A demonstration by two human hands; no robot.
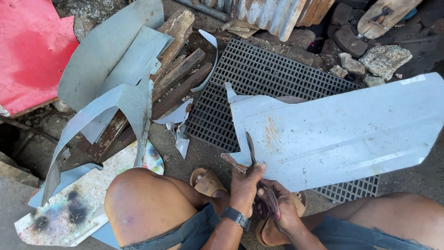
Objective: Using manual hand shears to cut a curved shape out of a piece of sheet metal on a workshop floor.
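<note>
A large pale grey metal sheet (342, 134) with rust spots lies across a black grate (259, 74) in front of my knees. A pair of snips (251, 149) has its blades in the sheet's near left edge. My right hand (283, 209) is closed around the snips' dark handles. My left hand (244, 184), with a watch on its wrist, pinches the snips near the pivot, right at the sheet's cut edge. A narrow rusty strip (231, 162) curls off beside the blades.
Curled offcuts of grey sheet (115, 78) are piled at the left over wooden planks (180, 69). A red panel (27, 51) lies far left, and a stained white sheet (69, 208) is under my left knee. Stones (384, 58) and corrugated metal (273, 14) lie beyond the grate.
</note>
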